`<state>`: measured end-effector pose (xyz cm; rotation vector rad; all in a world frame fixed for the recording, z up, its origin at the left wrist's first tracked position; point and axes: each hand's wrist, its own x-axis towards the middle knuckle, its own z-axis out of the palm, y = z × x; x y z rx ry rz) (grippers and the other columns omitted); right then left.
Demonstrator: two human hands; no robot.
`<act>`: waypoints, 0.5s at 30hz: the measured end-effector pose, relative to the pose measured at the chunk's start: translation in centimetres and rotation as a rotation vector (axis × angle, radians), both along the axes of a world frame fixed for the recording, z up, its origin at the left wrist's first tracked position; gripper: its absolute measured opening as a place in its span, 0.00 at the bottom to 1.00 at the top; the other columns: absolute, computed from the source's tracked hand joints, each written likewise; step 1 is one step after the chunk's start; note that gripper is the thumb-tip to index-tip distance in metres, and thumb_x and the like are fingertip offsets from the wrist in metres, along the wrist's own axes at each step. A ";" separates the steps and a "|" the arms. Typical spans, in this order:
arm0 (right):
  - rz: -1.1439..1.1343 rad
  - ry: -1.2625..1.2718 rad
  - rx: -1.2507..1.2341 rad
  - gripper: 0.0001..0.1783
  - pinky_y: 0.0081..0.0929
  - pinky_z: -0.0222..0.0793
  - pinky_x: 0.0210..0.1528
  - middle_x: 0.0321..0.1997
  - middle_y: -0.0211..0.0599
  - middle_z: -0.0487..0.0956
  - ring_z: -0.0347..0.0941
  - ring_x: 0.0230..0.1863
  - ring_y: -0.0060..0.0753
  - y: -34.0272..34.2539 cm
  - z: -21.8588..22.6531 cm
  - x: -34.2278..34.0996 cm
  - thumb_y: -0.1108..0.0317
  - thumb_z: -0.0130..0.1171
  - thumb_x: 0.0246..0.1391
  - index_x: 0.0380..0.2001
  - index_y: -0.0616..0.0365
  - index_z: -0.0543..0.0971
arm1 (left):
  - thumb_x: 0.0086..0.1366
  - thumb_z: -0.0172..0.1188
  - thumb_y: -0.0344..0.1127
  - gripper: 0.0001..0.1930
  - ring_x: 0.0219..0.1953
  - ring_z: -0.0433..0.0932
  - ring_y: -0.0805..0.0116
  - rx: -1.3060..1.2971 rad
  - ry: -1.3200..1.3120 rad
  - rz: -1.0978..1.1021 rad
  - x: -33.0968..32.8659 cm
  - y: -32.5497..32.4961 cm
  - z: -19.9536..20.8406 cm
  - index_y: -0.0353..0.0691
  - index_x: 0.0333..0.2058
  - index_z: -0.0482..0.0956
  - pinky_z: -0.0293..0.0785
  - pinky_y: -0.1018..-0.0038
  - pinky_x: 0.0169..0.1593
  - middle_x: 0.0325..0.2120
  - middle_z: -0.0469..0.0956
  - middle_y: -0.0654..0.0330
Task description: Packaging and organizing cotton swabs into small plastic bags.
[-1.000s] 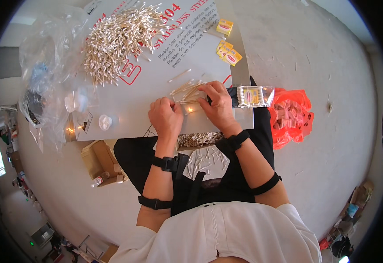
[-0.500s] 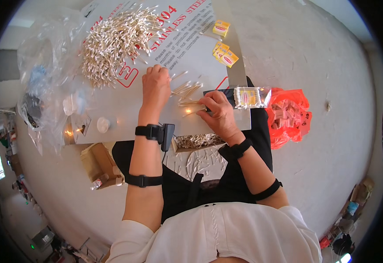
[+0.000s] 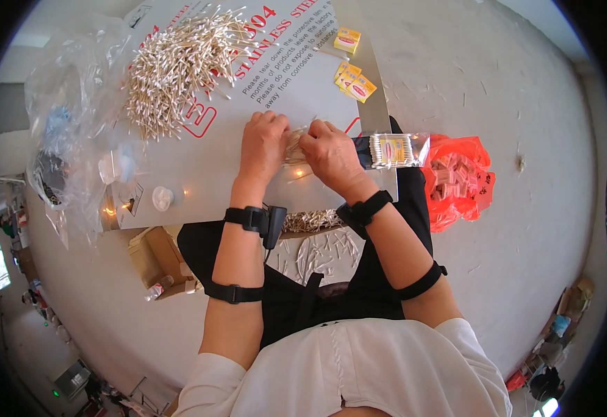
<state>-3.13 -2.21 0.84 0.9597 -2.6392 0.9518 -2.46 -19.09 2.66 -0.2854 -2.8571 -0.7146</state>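
Close together over the near part of the table, my two hands meet at a small bunch of cotton swabs [image 3: 294, 147]. My left hand [image 3: 262, 147] is closed at the bunch's left side, its fingertips partly hidden. From the right, my right hand [image 3: 331, 154] closes its bent fingers on the same swabs. Farther left on the table lies a big loose heap of cotton swabs [image 3: 182, 73]. Just right of my right hand, a clear packet of swabs with a yellow card [image 3: 392, 151] sits at the table's edge.
Yellow cards [image 3: 356, 83] and a yellow box-like piece [image 3: 346, 40] lie at the far right. A clear plastic bag [image 3: 74, 118] covers the left side, near a white round container [image 3: 162, 198]. A red bag of packets [image 3: 456, 182] and a cardboard box [image 3: 161, 260] stand below table level.
My left hand has moved right and nearer to me, and my right hand left and slightly away. Both have come together around the swabs, which lay spread between them.
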 end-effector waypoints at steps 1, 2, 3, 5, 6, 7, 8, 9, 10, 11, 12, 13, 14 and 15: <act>0.000 0.000 0.001 0.04 0.37 0.73 0.35 0.29 0.38 0.71 0.73 0.33 0.44 0.3 0.0 0.0 0.74 0.59 0.40 0.24 0.57 0.75 | 0.53 0.60 0.24 0.05 0.37 0.72 0.52 0.001 0.000 0.000 0.4 0.3 0.1 0.39 0.27 0.74 0.69 0.58 0.41 0.29 0.75 0.57; -0.032 -0.016 -0.044 0.04 0.38 0.73 0.35 0.30 0.39 0.72 0.73 0.33 0.45 0.7 0.0 0.0 0.74 0.60 0.41 0.25 0.57 0.76 | 0.54 0.60 0.25 0.04 0.39 0.72 0.52 -0.011 -0.014 0.012 0.9 0.6 0.2 0.39 0.28 0.75 0.69 0.58 0.43 0.32 0.75 0.57; -0.064 -0.031 -0.090 0.04 0.38 0.73 0.35 0.31 0.39 0.73 0.74 0.33 0.45 1.2 0.0 0.1 0.75 0.60 0.42 0.25 0.57 0.77 | 0.55 0.60 0.26 0.04 0.42 0.72 0.52 -0.024 -0.029 0.022 1.5 1.0 0.2 0.39 0.30 0.75 0.69 0.58 0.45 0.35 0.75 0.57; -0.140 -0.082 -0.224 0.05 0.35 0.72 0.33 0.32 0.38 0.74 0.74 0.32 0.43 1.8 0.2 0.8 0.76 0.61 0.44 0.28 0.57 0.78 | 0.56 0.60 0.27 0.06 0.46 0.71 0.52 -0.045 0.024 0.086 3.0 2.5 -0.1 0.37 0.33 0.75 0.68 0.58 0.48 0.39 0.75 0.55; -0.218 -0.129 -0.359 0.06 0.31 0.71 0.32 0.33 0.37 0.75 0.74 0.31 0.42 2.2 0.4 1.2 0.78 0.62 0.46 0.30 0.58 0.79 | 0.57 0.60 0.28 0.08 0.50 0.70 0.51 -0.066 0.081 0.148 3.9 3.3 -0.3 0.36 0.37 0.76 0.67 0.58 0.51 0.43 0.74 0.53; -0.270 -0.196 -0.428 0.08 0.26 0.69 0.32 0.34 0.35 0.75 0.73 0.30 0.33 2.5 0.2 1.5 0.81 0.60 0.49 0.34 0.60 0.80 | 0.61 0.61 0.37 0.21 0.61 0.65 0.47 -0.109 0.029 0.163 4.8 4.0 -0.6 0.31 0.50 0.72 0.60 0.53 0.61 0.56 0.69 0.48; -0.273 -0.193 -0.424 0.08 0.26 0.69 0.32 0.34 0.35 0.75 0.73 0.30 0.33 2.8 0.1 1.9 0.81 0.60 0.49 0.34 0.60 0.80 | 0.61 0.61 0.37 0.21 0.61 0.65 0.47 -0.105 0.030 0.160 5.5 5.0 -1.0 0.31 0.50 0.72 0.60 0.53 0.61 0.56 0.69 0.48; -0.345 -0.288 -0.527 0.07 0.24 0.69 0.33 0.35 0.34 0.75 0.72 0.31 0.29 2.8 0.3 2.4 0.81 0.60 0.50 0.34 0.61 0.80 | 0.62 0.61 0.40 0.27 0.64 0.62 0.47 -0.145 0.016 0.211 6.2 6.1 -1.1 0.31 0.55 0.68 0.56 0.51 0.64 0.60 0.66 0.46; -0.412 -0.383 -0.633 0.06 0.22 0.69 0.34 0.36 0.33 0.75 0.71 0.31 0.25 2.6 0.5 2.8 0.81 0.60 0.52 0.34 0.62 0.79 | 0.63 0.60 0.44 0.33 0.67 0.58 0.48 -0.188 0.003 0.266 6.8 6.7 -1.3 0.31 0.61 0.64 0.52 0.48 0.67 0.64 0.62 0.45; -0.409 -0.384 -0.634 0.06 0.22 0.69 0.34 0.36 0.33 0.75 0.71 0.31 0.25 2.4 0.5 3.0 0.81 0.60 0.52 0.34 0.62 0.79 | 0.63 0.59 0.51 0.40 0.71 0.51 0.49 -0.143 -0.071 0.258 7.3 6.8 -1.7 0.32 0.66 0.56 0.45 0.44 0.69 0.68 0.54 0.45; -0.417 -0.383 -0.678 0.06 0.22 0.69 0.35 0.36 0.34 0.75 0.72 0.31 0.26 2.4 0.5 3.2 0.81 0.60 0.52 0.34 0.62 0.79 | 0.63 0.59 0.51 0.40 0.71 0.51 0.49 -0.140 -0.070 0.254 7.1 6.8 -1.6 0.32 0.66 0.56 0.45 0.44 0.69 0.68 0.54 0.45; -0.424 -0.381 -0.722 0.06 0.23 0.70 0.35 0.37 0.35 0.75 0.72 0.31 0.26 2.5 0.4 3.3 0.80 0.60 0.51 0.34 0.62 0.79 | 0.62 0.60 0.52 0.41 0.71 0.50 0.50 -0.180 -0.087 0.245 6.8 6.7 -1.6 0.32 0.66 0.56 0.43 0.45 0.70 0.68 0.54 0.46; -0.428 -0.378 -0.720 0.06 0.23 0.70 0.35 0.37 0.35 0.75 0.72 0.31 0.26 2.5 0.1 3.2 0.80 0.60 0.51 0.34 0.62 0.79 | 0.62 0.60 0.53 0.42 0.72 0.50 0.50 -0.221 -0.104 0.235 6.5 6.5 -1.6 0.32 0.66 0.56 0.41 0.46 0.70 0.68 0.54 0.46; -0.397 -0.367 -0.748 0.06 0.23 0.70 0.35 0.38 0.36 0.75 0.72 0.31 0.26 2.3 0.1 3.0 0.80 0.60 0.52 0.34 0.62 0.78 | 0.62 0.60 0.53 0.42 0.72 0.50 0.50 -0.223 -0.102 0.238 6.0 6.0 -1.5 0.32 0.66 0.56 0.41 0.46 0.70 0.68 0.54 0.46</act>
